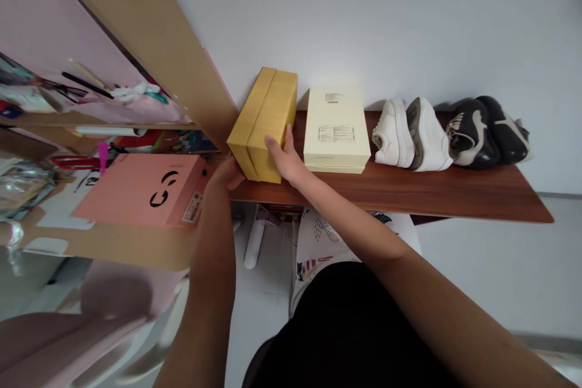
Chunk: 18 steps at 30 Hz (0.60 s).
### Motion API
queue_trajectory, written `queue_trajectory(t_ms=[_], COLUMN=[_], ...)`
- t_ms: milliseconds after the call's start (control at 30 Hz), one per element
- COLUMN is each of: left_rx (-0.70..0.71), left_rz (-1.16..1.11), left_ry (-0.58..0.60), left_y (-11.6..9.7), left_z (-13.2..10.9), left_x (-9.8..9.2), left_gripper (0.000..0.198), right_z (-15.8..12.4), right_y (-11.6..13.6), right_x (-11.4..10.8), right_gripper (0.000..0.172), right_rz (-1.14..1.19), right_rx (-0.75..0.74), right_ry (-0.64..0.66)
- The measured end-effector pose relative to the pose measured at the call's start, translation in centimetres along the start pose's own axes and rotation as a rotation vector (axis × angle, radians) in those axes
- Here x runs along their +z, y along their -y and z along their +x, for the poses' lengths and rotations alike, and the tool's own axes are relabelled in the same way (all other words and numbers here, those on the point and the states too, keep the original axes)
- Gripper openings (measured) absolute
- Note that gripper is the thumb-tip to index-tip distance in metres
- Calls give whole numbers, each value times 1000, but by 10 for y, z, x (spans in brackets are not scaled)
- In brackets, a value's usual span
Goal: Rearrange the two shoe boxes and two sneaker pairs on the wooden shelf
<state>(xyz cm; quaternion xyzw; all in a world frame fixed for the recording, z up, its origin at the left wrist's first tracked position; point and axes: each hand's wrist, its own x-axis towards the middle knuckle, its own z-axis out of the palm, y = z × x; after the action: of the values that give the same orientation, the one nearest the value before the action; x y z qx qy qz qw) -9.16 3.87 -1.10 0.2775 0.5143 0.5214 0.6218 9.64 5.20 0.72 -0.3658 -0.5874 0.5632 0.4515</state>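
Observation:
A yellow lidded box (264, 115) stands on its side at the left end of a dark wooden shelf (409, 191). My left hand (230, 174) is at its lower left edge, its fingers partly hidden behind the box. On the right face rests my right hand (285, 156), thumb on the front and fingers along the side, so the box is gripped between both hands. Just to the right lies a cream box (337, 127) with small printed text, apart from the yellow one.
White sneakers (409, 136) and black shoes (488, 133) line the shelf's right part. At left, a pink box (140, 188) lies on a cluttered desk (136, 248) beside an upright wooden panel (131, 18). A pink chair (118, 291) stands below. A pale wall (364, 18) is behind.

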Motion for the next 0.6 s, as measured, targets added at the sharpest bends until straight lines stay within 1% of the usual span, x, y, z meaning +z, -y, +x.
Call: queue_trajectory(t_ms=[67,133,200,267,333,433,533,600], left_rx=[-29,-27,-12,28,93,154,185,238], left_rz=[-24,-53,-89,-133,-176,-202,-171,-154], left_ry=[-79,-182,-274,-313,-320,-361,-418,-434], left_y=[13,20,19,14,6,-5,-10,-9], left_z=[4,5,2,-4,-9,-11,-5,1], left_x=[-5,-12,-20,-26,-28,-25,-17,-13], left_gripper=[31,29,33,42,47,44,38,39], right_z=[-5,-8,-8,-6,-5,-5,-7,-7], right_y=[2,3,1,-3,-7,-11,-12,-12], right_x=[-9,-17,-21,-21,-17,-11,-8,-8], right_gripper=[98,90,83,81,85,95,105,111], right_rz=[-14,-29,-37,-42,-49,-57,-64,-69], right_rx=[30,57,75,83,89,139,235,288], right_ry=[-28,-35,-28,-35,-68,-111,-132,-152])
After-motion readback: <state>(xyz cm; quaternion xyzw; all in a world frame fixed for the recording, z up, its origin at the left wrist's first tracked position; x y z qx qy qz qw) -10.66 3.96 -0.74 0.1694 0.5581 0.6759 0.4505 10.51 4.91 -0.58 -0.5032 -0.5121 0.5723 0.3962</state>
